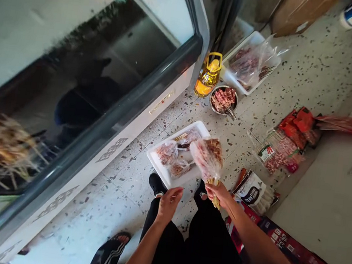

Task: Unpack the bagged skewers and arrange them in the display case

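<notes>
My right hand (219,193) is wrapped round the wooden sticks of a bundle of meat skewers (208,155). Clear plastic covers the meat end, which points up and away from me. My left hand (169,202) is held near the front edge of a white tray (161,171), fingers loosely curled and nothing in them. In that tray lie several plastic-wrapped packs of meat skewers (167,151). The bundle in my right hand hangs over the tray's right end.
A glass-fronted display case (141,97) runs along the left. Ahead on the speckled floor stand an oil bottle (207,77), a metal bowl of skewers (224,100) and a white bin (250,83). Packaged meats (286,142) lie right. Another person's foot (121,238) is at lower left.
</notes>
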Available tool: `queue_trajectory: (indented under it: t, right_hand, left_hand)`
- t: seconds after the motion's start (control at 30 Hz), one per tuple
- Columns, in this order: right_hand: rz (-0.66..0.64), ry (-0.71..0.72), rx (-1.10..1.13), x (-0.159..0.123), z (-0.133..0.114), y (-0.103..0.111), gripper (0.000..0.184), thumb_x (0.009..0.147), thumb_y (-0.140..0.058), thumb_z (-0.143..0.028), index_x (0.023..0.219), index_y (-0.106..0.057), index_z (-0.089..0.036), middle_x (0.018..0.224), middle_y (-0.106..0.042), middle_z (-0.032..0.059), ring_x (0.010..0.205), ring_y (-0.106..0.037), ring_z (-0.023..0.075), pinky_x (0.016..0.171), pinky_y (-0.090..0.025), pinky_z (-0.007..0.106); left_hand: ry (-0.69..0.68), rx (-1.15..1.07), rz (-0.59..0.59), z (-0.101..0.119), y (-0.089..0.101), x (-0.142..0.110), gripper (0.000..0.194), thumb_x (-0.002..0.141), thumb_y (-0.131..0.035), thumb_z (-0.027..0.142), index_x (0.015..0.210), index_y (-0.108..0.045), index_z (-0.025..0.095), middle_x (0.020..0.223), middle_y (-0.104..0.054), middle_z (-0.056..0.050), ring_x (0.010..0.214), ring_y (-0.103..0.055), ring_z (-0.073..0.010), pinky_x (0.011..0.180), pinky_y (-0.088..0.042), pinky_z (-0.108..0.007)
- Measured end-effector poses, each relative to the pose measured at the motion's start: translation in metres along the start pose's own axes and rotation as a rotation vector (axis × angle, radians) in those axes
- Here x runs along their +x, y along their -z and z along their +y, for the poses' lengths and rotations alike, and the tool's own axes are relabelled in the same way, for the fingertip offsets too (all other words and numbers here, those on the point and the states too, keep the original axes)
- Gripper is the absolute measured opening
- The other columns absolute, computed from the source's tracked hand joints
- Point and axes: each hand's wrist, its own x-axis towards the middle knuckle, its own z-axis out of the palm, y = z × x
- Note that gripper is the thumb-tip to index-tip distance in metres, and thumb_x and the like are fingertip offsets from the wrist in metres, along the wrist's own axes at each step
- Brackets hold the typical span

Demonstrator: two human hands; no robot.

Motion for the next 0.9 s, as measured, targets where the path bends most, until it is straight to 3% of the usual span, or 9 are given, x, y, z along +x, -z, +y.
queue_trajectory:
  t: [0.13, 0.2, 0.33, 0.4, 0.53, 0.6, 0.67, 0.77, 0.9]
  right_hand:
    - [0.152, 0.149, -0.135, -0.060, -0.031, -0.058, 0.023, 0.068, -0.071, -0.036, 0.065, -0.051, -0.024, 0.043, -0.040, -0.0083, 0.035, -0.033, 0.0083, 0.036, -0.027, 0.022]
    - [0.187, 0.306, -0.232, -0.087, -0.045, -0.082, 0.019, 0.070, -0.068, -0.038, 0.077, -0.056, -0.026, 0.048, -0.045, -0.0073, 0.040, -0.042, 0.0118, 0.038, -0.032, 0.023]
    - [0.226, 0.635, -0.444, -0.138, -0.076, -0.108, 0.029, 0.068, -0.072, -0.037, 0.094, -0.060, -0.028, 0.075, -0.066, 0.0017, 0.074, -0.063, 0.0226, 0.056, -0.046, 0.028]
    - [0.260, 0.714, -0.514, -0.164, -0.094, -0.115, 0.030, 0.067, -0.074, -0.035, 0.092, -0.060, -0.027, 0.082, -0.068, 0.0046, 0.081, -0.064, 0.0252, 0.063, -0.047, 0.031]
    - [0.281, 0.744, -0.594, -0.206, -0.126, -0.124, 0.030, 0.065, -0.075, -0.034, 0.088, -0.057, -0.026, 0.082, -0.068, 0.0043, 0.078, -0.065, 0.0247, 0.065, -0.046, 0.031]
    - [0.256, 0.764, -0.612, -0.221, -0.139, -0.125, 0.026, 0.066, -0.073, -0.034, 0.085, -0.056, -0.026, 0.080, -0.068, 0.0026, 0.075, -0.064, 0.0231, 0.063, -0.045, 0.031]
    - [0.211, 0.798, -0.595, -0.233, -0.151, -0.123, 0.021, 0.068, -0.070, -0.034, 0.083, -0.056, -0.027, 0.076, -0.066, 0.0012, 0.071, -0.062, 0.0212, 0.059, -0.044, 0.029]
    - [0.147, 0.826, -0.532, -0.246, -0.166, -0.113, 0.021, 0.068, -0.069, -0.035, 0.081, -0.055, -0.025, 0.064, -0.060, -0.0012, 0.060, -0.057, 0.0177, 0.051, -0.039, 0.027]
    - [0.024, 0.814, -0.479, -0.266, -0.180, -0.106, 0.034, 0.071, -0.070, -0.048, 0.084, -0.052, -0.022, 0.053, -0.048, -0.0073, 0.045, -0.043, 0.0098, 0.043, -0.031, 0.023]
  left_hand:
    - [-0.302, 0.181, -0.005, 0.084, -0.038, -0.030, 0.024, 0.080, -0.070, 0.038, 0.097, -0.074, 0.021, 0.083, -0.071, -0.006, 0.074, -0.063, -0.0197, 0.076, -0.051, -0.035]
    - [-0.417, 0.260, 0.048, 0.122, -0.050, -0.047, 0.028, 0.078, -0.072, 0.034, 0.103, -0.073, 0.021, 0.081, -0.069, -0.005, 0.070, -0.059, -0.0196, 0.075, -0.051, -0.037]
    - [-0.628, 0.330, 0.116, 0.183, -0.055, -0.077, 0.024, 0.081, -0.069, 0.033, 0.102, -0.073, 0.022, 0.093, -0.070, -0.010, 0.083, -0.062, -0.0255, 0.088, -0.049, -0.044]
    - [-0.719, 0.358, 0.146, 0.207, -0.055, -0.093, 0.023, 0.084, -0.064, 0.031, 0.103, -0.073, 0.021, 0.098, -0.070, -0.013, 0.088, -0.063, -0.0278, 0.092, -0.048, -0.047]
    - [-0.878, 0.487, 0.279, 0.257, -0.059, -0.123, 0.024, 0.081, -0.057, 0.016, 0.100, -0.072, 0.020, 0.098, -0.067, -0.013, 0.095, -0.062, -0.0279, 0.091, -0.048, -0.045]
    - [-0.895, 0.525, 0.302, 0.282, -0.060, -0.136, 0.026, 0.075, -0.055, 0.008, 0.092, -0.072, 0.019, 0.092, -0.066, -0.010, 0.088, -0.062, -0.0250, 0.085, -0.050, -0.041]
    - [-0.853, 0.521, 0.252, 0.304, -0.059, -0.147, 0.027, 0.070, -0.054, 0.004, 0.085, -0.071, 0.018, 0.085, -0.067, -0.007, 0.078, -0.062, -0.0210, 0.080, -0.050, -0.037]
    - [-0.811, 0.493, 0.154, 0.327, -0.055, -0.163, 0.026, 0.068, -0.053, 0.002, 0.080, -0.070, 0.018, 0.082, -0.068, -0.004, 0.076, -0.062, -0.0187, 0.080, -0.050, -0.036]
    - [-0.993, 0.512, 0.220, 0.342, -0.061, -0.184, 0.026, 0.068, -0.052, 0.001, 0.078, -0.068, 0.019, 0.088, -0.068, -0.005, 0.090, -0.061, -0.0209, 0.087, -0.048, -0.037]
